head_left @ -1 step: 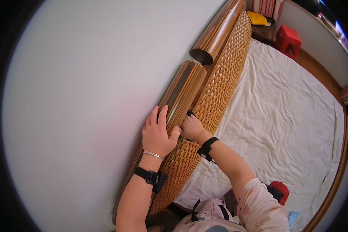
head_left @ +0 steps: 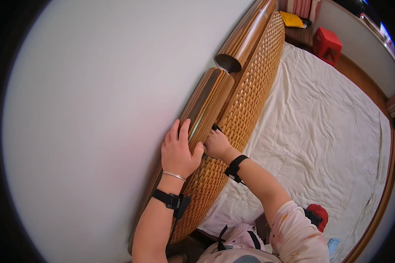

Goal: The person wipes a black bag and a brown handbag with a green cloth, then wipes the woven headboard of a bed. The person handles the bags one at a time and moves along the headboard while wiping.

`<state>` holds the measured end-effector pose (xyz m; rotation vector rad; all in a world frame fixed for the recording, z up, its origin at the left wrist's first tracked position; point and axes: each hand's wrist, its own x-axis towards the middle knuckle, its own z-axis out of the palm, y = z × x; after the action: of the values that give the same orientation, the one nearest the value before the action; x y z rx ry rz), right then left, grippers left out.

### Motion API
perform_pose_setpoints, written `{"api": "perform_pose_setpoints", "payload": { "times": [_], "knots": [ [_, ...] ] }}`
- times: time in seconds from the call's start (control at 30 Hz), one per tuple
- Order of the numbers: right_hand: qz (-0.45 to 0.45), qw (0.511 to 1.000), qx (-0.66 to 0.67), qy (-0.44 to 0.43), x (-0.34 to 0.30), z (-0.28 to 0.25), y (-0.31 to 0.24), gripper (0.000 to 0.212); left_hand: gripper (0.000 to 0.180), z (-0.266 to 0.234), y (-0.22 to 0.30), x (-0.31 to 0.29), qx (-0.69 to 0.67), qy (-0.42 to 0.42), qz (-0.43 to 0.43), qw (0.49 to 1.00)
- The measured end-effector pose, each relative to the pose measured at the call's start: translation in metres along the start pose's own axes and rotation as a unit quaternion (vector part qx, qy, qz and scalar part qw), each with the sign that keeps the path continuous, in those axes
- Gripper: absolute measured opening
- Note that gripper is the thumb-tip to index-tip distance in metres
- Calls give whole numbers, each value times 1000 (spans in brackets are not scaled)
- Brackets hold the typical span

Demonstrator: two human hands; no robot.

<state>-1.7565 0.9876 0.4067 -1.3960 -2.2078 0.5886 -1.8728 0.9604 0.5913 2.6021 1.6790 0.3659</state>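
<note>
So the wood-grain roll [head_left: 210, 101] sat along the top of the woven headboard [head_left: 252, 103], with a pale wall [head_left: 96, 131] boxing in one side. Left hand [head_left: 178, 151] lay on it, fingers spread wide. Right hand [head_left: 217, 144] was by a small black thing [head_left: 216, 127]; couldn't tell if it gripped anything. White bed sheet [head_left: 320, 118] on the right, red stool [head_left: 328, 45] well off past it.
</note>
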Motion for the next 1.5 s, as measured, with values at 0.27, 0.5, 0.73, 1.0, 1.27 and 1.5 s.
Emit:
{"api": "perform_pose_setpoints", "payload": {
  "times": [0.27, 0.5, 0.73, 1.0, 1.27, 1.5],
  "knots": [
    [-16, 995, 29, 94, -58, 61, -59, 48, 64, -4, -2, 1, -1, 0, -9, 1000],
    [230, 870, 321, 294, -10, 59, -53, 56, 65, 0, -5, -2, -1, -1, -4, 1000],
    [257, 859, 250, 367, 41, 42, 54, 58, 65, -5, -3, -1, -4, -7, -2, 1000],
    [347, 864, 203, 304, 86, 21, 136, 62, 67, -3, -4, -3, 16, -23, -19, 999],
    [234, 914, 146, 297, -2, 82, 16, 60, 67, -1, 3, 2, 12, -12, -5, 1000],
    [247, 952, 125, 130, -47, 112, -17, 54, 67, -2, -3, -1, 19, -7, -2, 1000]
  ]
}}
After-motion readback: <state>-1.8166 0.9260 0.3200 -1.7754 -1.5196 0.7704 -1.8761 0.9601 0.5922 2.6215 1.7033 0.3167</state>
